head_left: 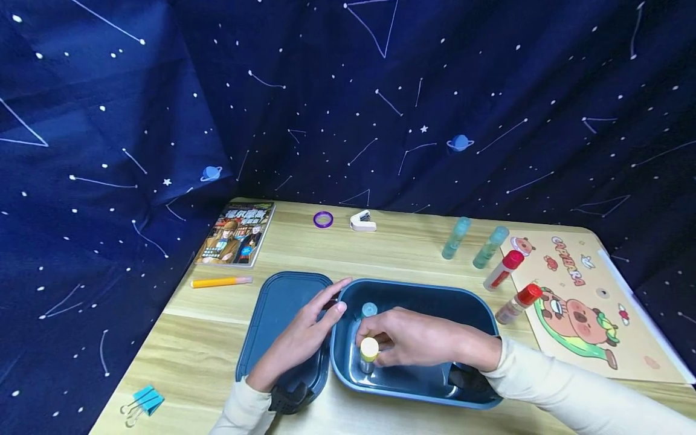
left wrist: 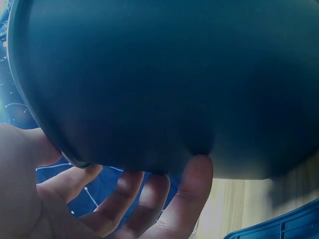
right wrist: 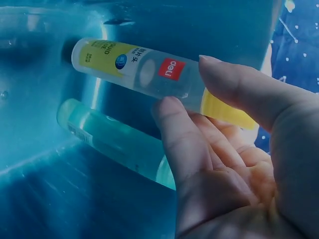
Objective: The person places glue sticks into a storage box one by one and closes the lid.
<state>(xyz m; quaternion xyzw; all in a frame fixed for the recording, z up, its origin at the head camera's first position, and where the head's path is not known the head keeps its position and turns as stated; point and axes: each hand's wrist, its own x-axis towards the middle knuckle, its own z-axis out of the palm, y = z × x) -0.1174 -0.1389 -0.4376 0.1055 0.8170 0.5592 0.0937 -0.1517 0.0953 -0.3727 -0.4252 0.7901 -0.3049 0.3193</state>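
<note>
My right hand (head_left: pixel 418 338) reaches into a dark blue box (head_left: pixel 413 396) and pinches a clear liquid glue bottle (right wrist: pixel 134 69) with a yellow cap (head_left: pixel 369 349) between thumb and fingers. The bottle stands near the box's left end. Beside it in the box is a teal glue bottle (right wrist: pixel 109 139), whose top also shows in the head view. My left hand (head_left: pixel 304 332) holds the left end of the box, with the thumb at the rim and the fingers touching the outer wall (left wrist: pixel 149 99).
The box's lid (head_left: pixel 288 302) lies to the left, under my left forearm. Two teal bottles (head_left: pixel 455 238) and two red-capped bottles (head_left: pixel 504 270) stand at right, by a capybara mat (head_left: pixel 587 320). Around lie a stapler (head_left: pixel 363 222), purple ring (head_left: pixel 323 219), book (head_left: pixel 236 234), orange pen (head_left: pixel 220 282) and blue clips (head_left: pixel 148 400).
</note>
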